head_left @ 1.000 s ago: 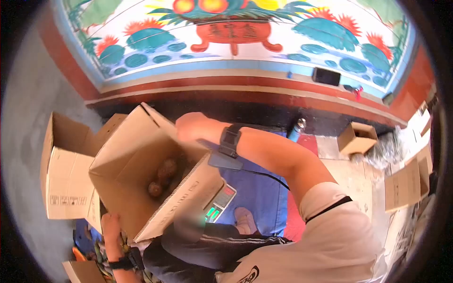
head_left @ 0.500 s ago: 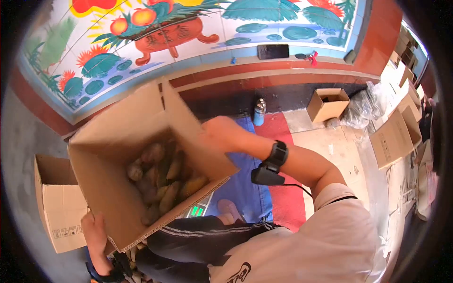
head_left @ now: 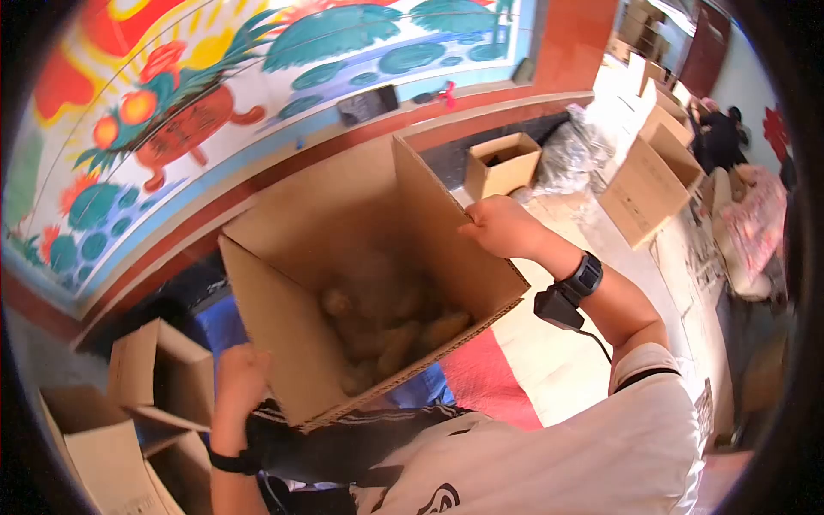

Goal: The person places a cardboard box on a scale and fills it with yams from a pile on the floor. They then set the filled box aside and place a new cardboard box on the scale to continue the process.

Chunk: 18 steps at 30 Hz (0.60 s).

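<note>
Gripping the box (head_left: 322,206) tilted open in front of you, you have the fingers of your right hand (head_left: 506,227) curled over its right rim and those of your left hand (head_left: 243,378), slightly blurred, closed on its left edge. Its cardboard looks stiff but likely to bend at the rim; the lumpy vegetables (head_left: 395,342) at the bottom probably make it heavy and could roll, so a lower corner should give surer hold. Print on your shirt (head_left: 549,446) and characters on the painted pot (head_left: 184,130) are unreadable.
</note>
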Each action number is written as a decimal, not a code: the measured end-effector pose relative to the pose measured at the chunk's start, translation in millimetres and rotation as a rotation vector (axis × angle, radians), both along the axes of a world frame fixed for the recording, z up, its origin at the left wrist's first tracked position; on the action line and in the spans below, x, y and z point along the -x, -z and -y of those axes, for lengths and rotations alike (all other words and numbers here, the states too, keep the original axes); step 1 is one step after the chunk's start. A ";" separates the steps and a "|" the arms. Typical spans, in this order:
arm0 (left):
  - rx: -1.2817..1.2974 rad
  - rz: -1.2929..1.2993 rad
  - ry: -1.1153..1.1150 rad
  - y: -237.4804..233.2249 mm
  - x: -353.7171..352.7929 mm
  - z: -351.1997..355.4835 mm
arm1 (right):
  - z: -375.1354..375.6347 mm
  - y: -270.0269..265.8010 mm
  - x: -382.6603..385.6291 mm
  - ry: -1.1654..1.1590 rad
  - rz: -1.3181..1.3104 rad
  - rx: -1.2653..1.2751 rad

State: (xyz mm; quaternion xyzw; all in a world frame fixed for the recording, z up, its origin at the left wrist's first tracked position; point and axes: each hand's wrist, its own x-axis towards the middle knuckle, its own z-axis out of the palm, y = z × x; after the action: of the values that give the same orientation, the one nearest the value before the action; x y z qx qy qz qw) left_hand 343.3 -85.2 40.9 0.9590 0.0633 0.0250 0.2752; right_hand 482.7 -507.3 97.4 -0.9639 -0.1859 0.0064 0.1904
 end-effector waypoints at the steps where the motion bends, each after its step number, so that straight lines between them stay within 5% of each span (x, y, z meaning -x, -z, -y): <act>1: -0.002 0.029 0.073 12.7 -12.0 12.1 | 16.2 1.8 2.9 0.025 0.008 0.089; 2: 0.005 0.031 0.110 11.8 -21.2 32.0 | 33.6 3.7 5.6 0.073 -0.036 0.119; 4: 0.176 -0.394 0.078 7.9 -34.6 73.6 | 68.9 21.7 9.6 0.117 -0.020 0.161; 7: 0.465 -0.301 0.356 26.7 -53.8 79.7 | 115.1 49.6 18.5 0.128 -0.012 0.226; 8: 0.285 -0.143 0.601 -3.1 -63.8 74.4 | 137.1 65.9 21.5 0.195 -0.107 0.359; 9: 0.357 -0.179 0.406 -29.6 -59.4 79.9 | 158.2 80.4 21.8 0.245 -0.201 0.494; 11: 0.339 -0.160 0.323 -51.3 -53.0 71.3 | 182.4 87.6 16.8 0.371 -0.286 0.364; 18: 0.274 -0.162 0.018 -70.5 29.4 4.9 | 98.6 63.5 -28.9 0.293 0.227 0.591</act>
State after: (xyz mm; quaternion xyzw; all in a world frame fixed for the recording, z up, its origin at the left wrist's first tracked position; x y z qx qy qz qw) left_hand 313.9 -90.1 111.4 0.9119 0.0794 -0.0638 0.3976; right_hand 511.6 -605.8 33.9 -0.9884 -0.0556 -0.0747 -0.1199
